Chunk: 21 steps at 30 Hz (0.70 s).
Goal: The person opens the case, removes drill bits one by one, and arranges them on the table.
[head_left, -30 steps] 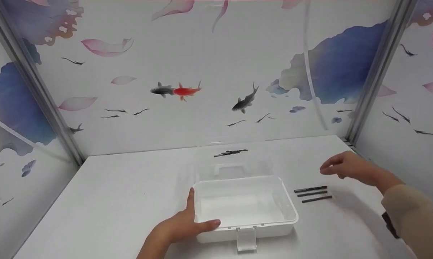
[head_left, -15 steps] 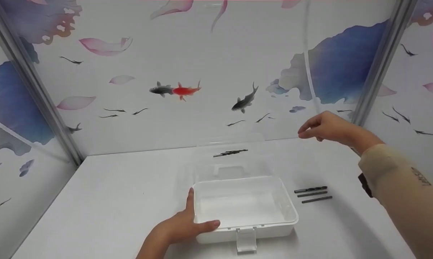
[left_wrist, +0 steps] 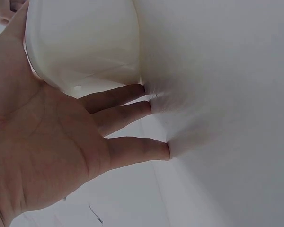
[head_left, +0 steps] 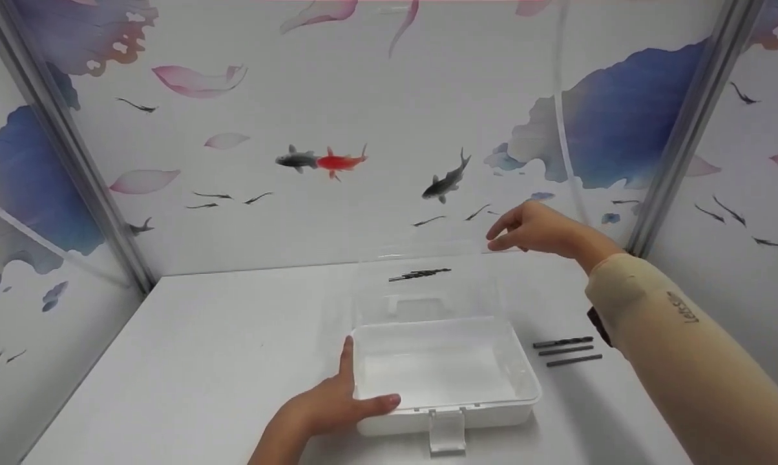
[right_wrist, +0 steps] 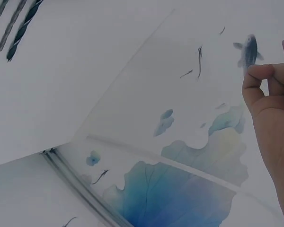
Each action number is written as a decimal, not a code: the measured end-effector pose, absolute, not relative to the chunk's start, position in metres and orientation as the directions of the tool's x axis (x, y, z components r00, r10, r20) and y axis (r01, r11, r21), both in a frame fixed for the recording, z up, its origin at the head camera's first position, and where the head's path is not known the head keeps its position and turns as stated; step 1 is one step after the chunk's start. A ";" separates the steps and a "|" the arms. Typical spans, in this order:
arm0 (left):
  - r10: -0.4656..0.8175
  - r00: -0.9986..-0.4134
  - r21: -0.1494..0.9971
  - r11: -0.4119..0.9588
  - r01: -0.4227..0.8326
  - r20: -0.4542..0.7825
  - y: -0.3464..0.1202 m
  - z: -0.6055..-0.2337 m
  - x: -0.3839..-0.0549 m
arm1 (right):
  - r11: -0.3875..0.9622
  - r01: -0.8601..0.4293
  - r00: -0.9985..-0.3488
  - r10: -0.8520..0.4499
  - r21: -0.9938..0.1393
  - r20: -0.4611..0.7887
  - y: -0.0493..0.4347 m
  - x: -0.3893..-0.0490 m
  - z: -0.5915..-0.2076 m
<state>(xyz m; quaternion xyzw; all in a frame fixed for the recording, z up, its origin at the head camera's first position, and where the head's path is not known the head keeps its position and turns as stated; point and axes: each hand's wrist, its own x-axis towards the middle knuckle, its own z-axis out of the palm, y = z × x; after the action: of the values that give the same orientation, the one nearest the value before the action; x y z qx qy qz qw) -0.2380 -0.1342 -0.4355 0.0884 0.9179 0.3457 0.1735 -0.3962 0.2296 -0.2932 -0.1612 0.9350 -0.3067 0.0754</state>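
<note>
A white plastic box (head_left: 437, 374) with its clear lid (head_left: 363, 303) swung back stands on the table. My left hand (head_left: 324, 403) rests at the box's front left corner, thumb on the front rim and index finger along the left side. In the left wrist view, the other fingers (left_wrist: 137, 149) of that hand are straight, tips at the white tabletop. My right hand (head_left: 525, 229) is raised past the lid's right back corner, fingers loosely bent, nothing visible in them. A small bunch of drill bits (head_left: 420, 275) shows within the clear lid's outline.
Several drill bits lie right of the box: a thicker one (head_left: 563, 342) and two thinner rods (head_left: 574, 360). A latch (head_left: 447, 433) hangs off the box front. Printed wall panels (head_left: 298, 226) with metal corner posts (head_left: 686, 129) enclose the white table (head_left: 221, 349).
My right hand has risen from near the drill bits on the right and moved left toward the lid. The left hand stays on the box.
</note>
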 end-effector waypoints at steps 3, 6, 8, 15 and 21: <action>0.278 -0.925 0.662 0.749 0.041 -0.257 -0.134 -0.436 -0.238 | 0.745 -0.277 -0.925 -0.377 -0.606 -0.040 0.216 -0.398 -0.296; 0.283 -0.925 0.660 0.749 0.047 -0.254 -0.133 -0.435 -0.239 | 0.745 -0.279 -0.921 -0.387 -0.606 -0.051 0.204 -0.399 -0.301; 0.284 -0.925 0.659 0.751 0.050 -0.253 -0.133 -0.435 -0.239 | 0.743 -0.283 -0.919 -0.390 -0.607 -0.049 0.197 -0.400 -0.304; 0.279 -0.927 0.652 0.756 0.050 -0.252 -0.134 -0.434 -0.239 | 0.739 -0.295 -0.918 -0.396 -0.606 -0.035 0.176 -0.403 -0.315; 0.265 -0.927 0.655 0.755 0.027 -0.267 -0.134 -0.436 -0.240 | 0.744 -0.277 -0.923 -0.381 -0.607 -0.046 0.162 -0.405 -0.328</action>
<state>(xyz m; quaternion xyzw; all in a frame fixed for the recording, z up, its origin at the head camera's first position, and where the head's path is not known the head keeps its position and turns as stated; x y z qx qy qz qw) -0.2401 -0.1338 -0.4358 0.0792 0.9205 0.3406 0.1742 -0.4055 0.1616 -0.3281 -0.1770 0.9301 -0.3106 0.0836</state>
